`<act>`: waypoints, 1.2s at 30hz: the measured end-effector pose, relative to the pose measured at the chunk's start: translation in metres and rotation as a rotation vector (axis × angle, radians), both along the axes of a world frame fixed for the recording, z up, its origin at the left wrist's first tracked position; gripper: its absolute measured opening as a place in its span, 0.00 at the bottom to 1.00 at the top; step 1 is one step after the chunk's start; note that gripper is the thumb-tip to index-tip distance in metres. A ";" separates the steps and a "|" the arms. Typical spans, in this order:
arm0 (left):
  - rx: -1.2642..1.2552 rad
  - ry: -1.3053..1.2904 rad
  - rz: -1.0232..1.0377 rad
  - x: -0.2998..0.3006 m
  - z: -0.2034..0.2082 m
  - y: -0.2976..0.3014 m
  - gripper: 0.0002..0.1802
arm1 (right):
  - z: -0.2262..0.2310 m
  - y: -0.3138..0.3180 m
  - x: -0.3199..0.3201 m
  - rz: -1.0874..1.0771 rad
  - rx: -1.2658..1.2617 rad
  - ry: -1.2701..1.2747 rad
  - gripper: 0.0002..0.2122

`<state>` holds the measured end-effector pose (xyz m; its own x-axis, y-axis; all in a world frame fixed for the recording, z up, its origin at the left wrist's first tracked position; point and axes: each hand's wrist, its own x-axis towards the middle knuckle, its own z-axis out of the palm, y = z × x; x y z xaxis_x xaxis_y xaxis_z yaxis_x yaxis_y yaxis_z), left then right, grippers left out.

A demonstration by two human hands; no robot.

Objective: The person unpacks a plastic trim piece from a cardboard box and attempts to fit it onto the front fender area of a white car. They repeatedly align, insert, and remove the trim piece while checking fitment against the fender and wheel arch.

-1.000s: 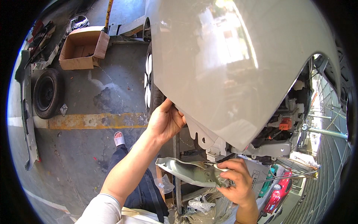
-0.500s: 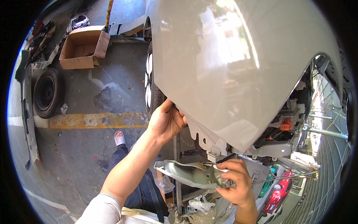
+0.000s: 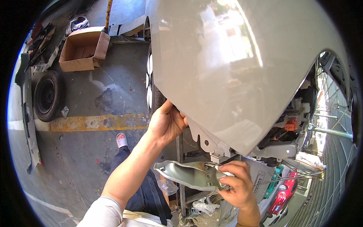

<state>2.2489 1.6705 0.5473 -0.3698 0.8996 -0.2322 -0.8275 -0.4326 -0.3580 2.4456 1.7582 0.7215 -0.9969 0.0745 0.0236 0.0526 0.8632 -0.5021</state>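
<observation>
A large glossy white car body panel (image 3: 234, 68) fills the upper middle of the head view. My left hand (image 3: 166, 123) grips the panel's lower left edge from below. Under the panel, my right hand (image 3: 234, 185) pinches a thin tool or fastener against a curved grey metal bracket (image 3: 189, 174) with rusty spots. The bracket sits just beneath the panel's holed mounting tabs (image 3: 206, 142). What exactly the right fingers hold is too small to tell.
An open cardboard box (image 3: 81, 49) and a loose tyre (image 3: 47, 94) lie on the concrete floor at left, beside a grey trim strip (image 3: 28, 113). A yellow floor line (image 3: 94, 122) runs below. A mounted wheel (image 3: 153, 90) stands behind the panel. Engine-bay parts (image 3: 291, 128) show at right.
My right hand and the bracket have shifted slightly up toward the panel's tabs. My left hand keeps the same hold on the panel edge.
</observation>
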 end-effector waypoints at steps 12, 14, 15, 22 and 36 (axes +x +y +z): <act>-0.155 0.115 -0.042 0.003 -0.003 0.002 0.20 | -0.008 -0.010 0.008 -0.326 -0.361 -0.160 0.22; -0.189 0.082 -0.047 0.000 0.009 0.002 0.20 | -0.005 -0.014 0.008 -0.487 -0.491 -0.243 0.21; -0.206 0.065 -0.049 -0.001 0.012 0.002 0.20 | -0.007 -0.014 0.009 -0.558 -0.568 -0.272 0.20; -0.072 0.000 0.023 0.003 0.000 0.002 0.21 | -0.013 -0.013 0.015 -0.669 -0.964 -0.277 0.24; 0.009 0.052 0.033 0.002 -0.006 -0.001 0.21 | -0.015 -0.015 0.015 -0.795 -1.154 -0.350 0.28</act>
